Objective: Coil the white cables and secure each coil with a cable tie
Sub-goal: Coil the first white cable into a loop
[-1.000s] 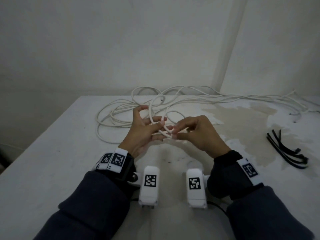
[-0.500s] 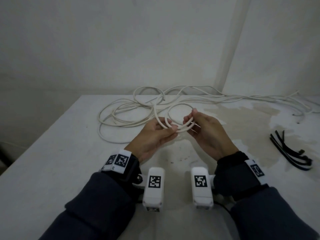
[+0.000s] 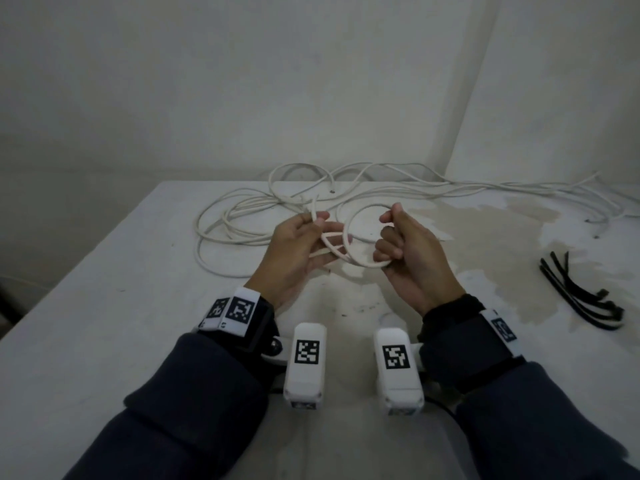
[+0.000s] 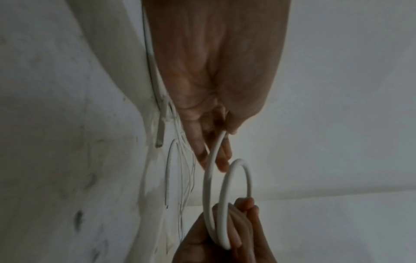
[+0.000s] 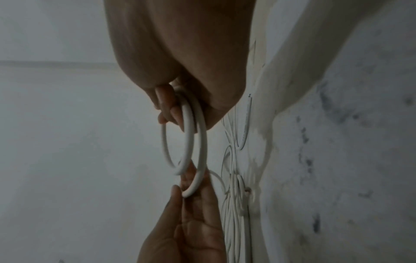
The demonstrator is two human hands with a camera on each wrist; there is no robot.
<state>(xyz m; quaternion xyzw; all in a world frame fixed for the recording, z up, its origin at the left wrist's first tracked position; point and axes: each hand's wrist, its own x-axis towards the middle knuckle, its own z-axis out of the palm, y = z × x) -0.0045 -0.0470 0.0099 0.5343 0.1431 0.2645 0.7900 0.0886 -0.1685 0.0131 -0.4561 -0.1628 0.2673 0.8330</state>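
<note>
A small coil of white cable (image 3: 347, 233) hangs between my two hands above the table (image 3: 104, 306). My right hand (image 3: 389, 239) has its fingers curled round one side of the loops, which the right wrist view shows as stacked rings (image 5: 188, 135). My left hand (image 3: 317, 225) pinches the cable where it leaves the coil, and the free end (image 3: 314, 206) sticks up past its fingers. In the left wrist view the loops (image 4: 225, 192) run from my left fingers (image 4: 221, 160) down into my right hand (image 4: 227, 238). The black cable ties (image 3: 581, 299) lie on the table to the right.
Several long white cables (image 3: 242, 216) sprawl in loose loops across the back of the table and trail off to the right (image 3: 554, 192). The wall stands just behind them. A brownish stain (image 3: 502, 237) marks the tabletop on the right.
My hands have drawn apart from a close pinch. The loop between them has opened into a rounder ring, now gripped at its right side by my right hand.
</note>
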